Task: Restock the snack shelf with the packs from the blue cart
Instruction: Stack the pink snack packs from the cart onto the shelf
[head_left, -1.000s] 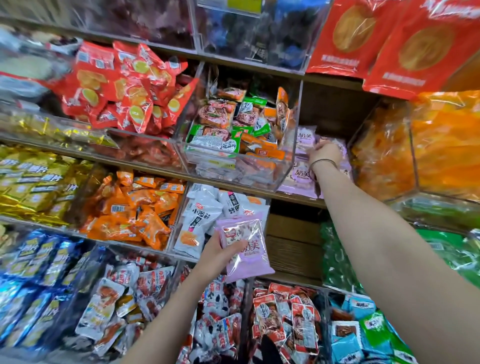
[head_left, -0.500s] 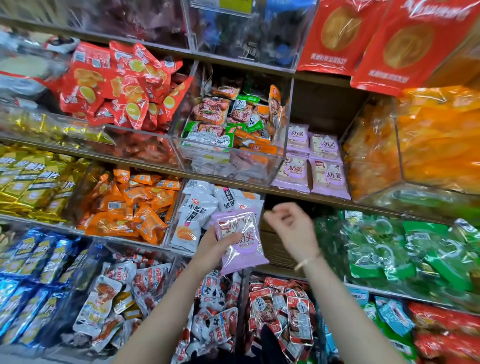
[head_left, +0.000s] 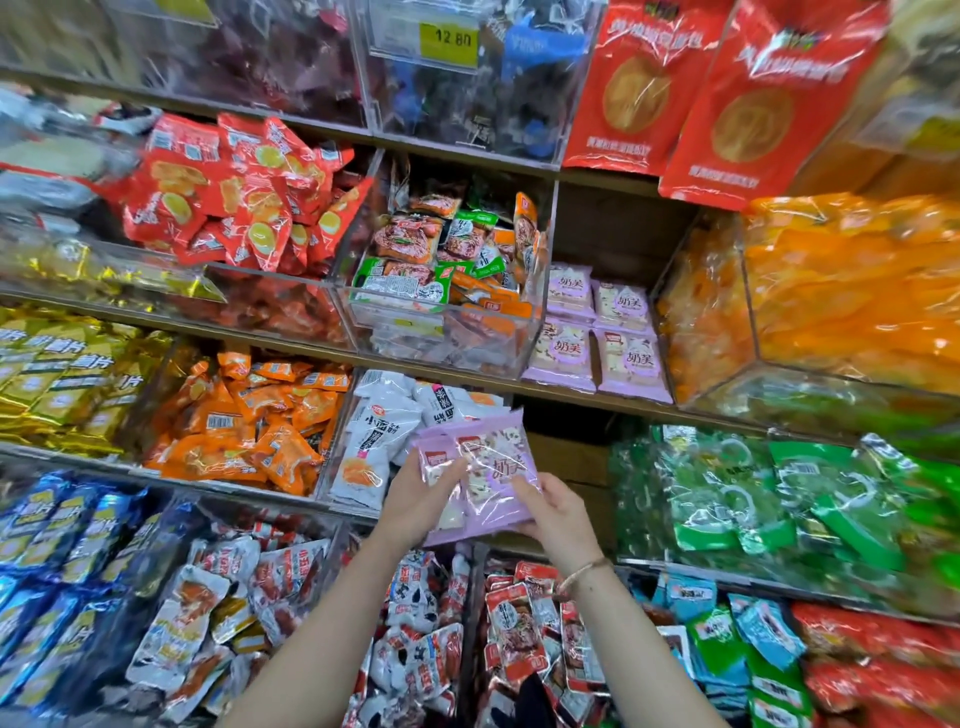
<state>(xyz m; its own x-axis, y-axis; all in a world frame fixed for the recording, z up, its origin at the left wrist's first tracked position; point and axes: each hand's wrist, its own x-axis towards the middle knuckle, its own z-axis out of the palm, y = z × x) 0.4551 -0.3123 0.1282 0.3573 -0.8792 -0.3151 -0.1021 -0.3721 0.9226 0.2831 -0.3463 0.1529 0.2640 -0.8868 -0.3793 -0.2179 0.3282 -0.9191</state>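
Note:
I hold a small stack of lilac snack packs in front of the shelf, about chest height. My left hand grips the stack from the left, thumb across the top pack. My right hand grips the lower right corner of the same stack, thumb on its front. Several matching lilac packs lie in two rows on the wooden shelf above, between a clear bin and the orange bags. The blue cart is out of view.
Clear plastic bins of mixed snacks fill the shelves: red packs top left, orange packs, white packs, green bags right, large orange bags. An open wooden gap sits behind the held stack.
My right hand left the upper shelf, where lilac packs now lie in rows, dropped down and took hold of the stack my left hand holds. The view shifted slightly.

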